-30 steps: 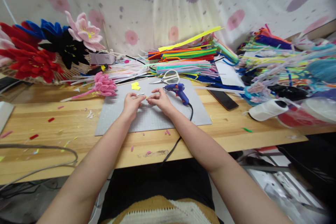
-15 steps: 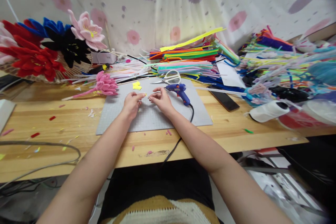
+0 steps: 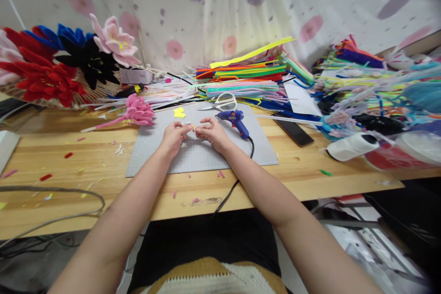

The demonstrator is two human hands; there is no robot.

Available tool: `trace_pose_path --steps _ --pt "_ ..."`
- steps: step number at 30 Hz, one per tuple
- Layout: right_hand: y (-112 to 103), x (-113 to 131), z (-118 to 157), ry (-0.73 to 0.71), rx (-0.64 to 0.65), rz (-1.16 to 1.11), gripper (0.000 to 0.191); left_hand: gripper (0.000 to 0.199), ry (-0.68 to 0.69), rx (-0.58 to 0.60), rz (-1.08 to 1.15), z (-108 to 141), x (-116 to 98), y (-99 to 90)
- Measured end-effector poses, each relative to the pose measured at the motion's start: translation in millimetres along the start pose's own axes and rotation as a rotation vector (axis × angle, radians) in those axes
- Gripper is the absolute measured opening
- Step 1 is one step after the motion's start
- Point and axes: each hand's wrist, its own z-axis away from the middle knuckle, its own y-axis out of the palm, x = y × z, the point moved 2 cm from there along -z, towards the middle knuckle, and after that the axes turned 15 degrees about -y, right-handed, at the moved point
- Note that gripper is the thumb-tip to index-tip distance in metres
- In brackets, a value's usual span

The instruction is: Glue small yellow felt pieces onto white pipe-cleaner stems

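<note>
both grips over there, left hand [image 3: 172, 138] and right hand [image 3: 214, 135], are pinching a tiny yellow piece [image 3: 194, 129] above the grey mat [image 3: 151, 156].

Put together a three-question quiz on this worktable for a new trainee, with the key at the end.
1. True or false: the blue glue gun lies on the gray mat.
2. Multiple choice: which is nearer the person's right hand? (a) the phone (b) the scissors
3. Short answer: what shows where the fingertips of the left hand and right hand come together?

Key:
1. True.
2. b.
3. A small yellow piece with a pale bit by it, too tiny to identify further.
</note>
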Motion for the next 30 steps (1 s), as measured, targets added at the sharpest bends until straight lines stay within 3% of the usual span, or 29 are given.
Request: trace_pose_path --steps 15,23,27,30 --pt "-2 1 -3 -0.065 0.003 0.146 0.039 0.050 0.016 -0.023 0.029 -1 0 -0.5" --pt "-9 4 -4 -0.084 -0.076 0.301 0.027 0.046 -0.030 0.003 0.104 0 -3 -0.7" --pt "-11 4 -4 -0.069 -0.153 0.448 0.015 0.036 -0.105 0.156 0.240 2 -9 -6.0" --pt "-7 11 -2 -0.030 0.000 0.531 0.010 0.035 -0.135 0.268 0.320 2 -12 -8.7"
